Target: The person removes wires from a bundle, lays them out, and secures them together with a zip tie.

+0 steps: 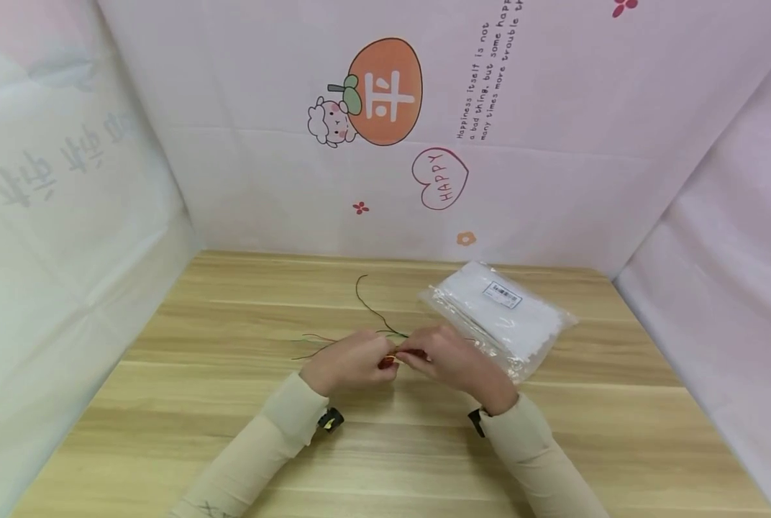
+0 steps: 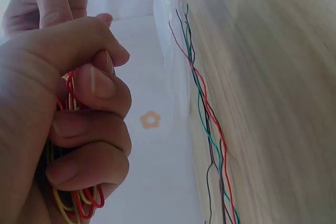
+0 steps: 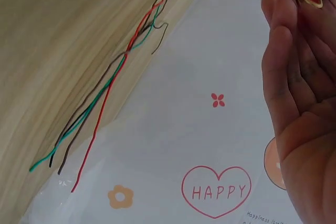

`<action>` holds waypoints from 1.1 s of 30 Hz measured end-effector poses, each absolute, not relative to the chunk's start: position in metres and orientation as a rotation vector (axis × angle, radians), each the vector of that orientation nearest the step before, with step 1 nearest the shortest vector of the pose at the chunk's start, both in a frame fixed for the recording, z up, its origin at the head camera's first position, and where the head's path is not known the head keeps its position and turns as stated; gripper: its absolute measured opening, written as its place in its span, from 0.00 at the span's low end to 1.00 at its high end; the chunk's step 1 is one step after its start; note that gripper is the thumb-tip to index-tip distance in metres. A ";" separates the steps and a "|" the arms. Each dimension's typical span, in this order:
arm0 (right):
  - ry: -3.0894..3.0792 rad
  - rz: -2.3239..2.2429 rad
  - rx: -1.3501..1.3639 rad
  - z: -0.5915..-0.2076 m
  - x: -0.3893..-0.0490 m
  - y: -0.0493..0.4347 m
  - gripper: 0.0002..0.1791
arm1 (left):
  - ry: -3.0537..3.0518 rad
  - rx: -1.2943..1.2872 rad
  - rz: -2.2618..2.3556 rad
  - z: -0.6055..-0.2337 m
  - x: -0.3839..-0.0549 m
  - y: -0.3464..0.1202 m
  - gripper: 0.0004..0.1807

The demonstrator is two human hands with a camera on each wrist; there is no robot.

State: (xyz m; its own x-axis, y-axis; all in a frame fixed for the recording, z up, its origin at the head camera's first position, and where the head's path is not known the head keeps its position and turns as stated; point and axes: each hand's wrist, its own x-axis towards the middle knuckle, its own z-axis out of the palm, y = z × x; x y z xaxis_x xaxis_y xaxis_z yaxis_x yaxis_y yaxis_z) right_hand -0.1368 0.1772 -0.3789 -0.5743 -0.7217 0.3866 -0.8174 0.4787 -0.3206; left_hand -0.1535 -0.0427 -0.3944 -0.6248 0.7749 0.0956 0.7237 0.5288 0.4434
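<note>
A makeshift booth [image 1: 75, 237] is formed. The wood-grain counter [image 1: 372, 460] is walled by pale sheets [image 1: 262, 194] (cartoon-printed at the back).

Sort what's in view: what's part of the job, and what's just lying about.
Apparently in the job:
red and yellow wire bundle, held in the left hand

Apparently just lying about:
loose red, green and dark wires on the table
labelled clear plastic bag

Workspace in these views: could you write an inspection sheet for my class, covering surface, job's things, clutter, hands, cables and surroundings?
Surface: wood-grain table.
Job's things: looped red and yellow wire bundle.
Clutter: clear bag of white contents, with a barcode label.
Hands: left hand grips the bundle; right hand is close beside it, its hold unclear.
Cables: loose red, green and dark wires; no others seen.
Surroundings: printed white cloth behind the table.
</note>
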 end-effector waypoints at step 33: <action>-2.587 0.678 1.206 -0.379 -0.147 0.196 0.05 | 2.684 1.333 0.500 -0.396 -0.154 -0.044 0.17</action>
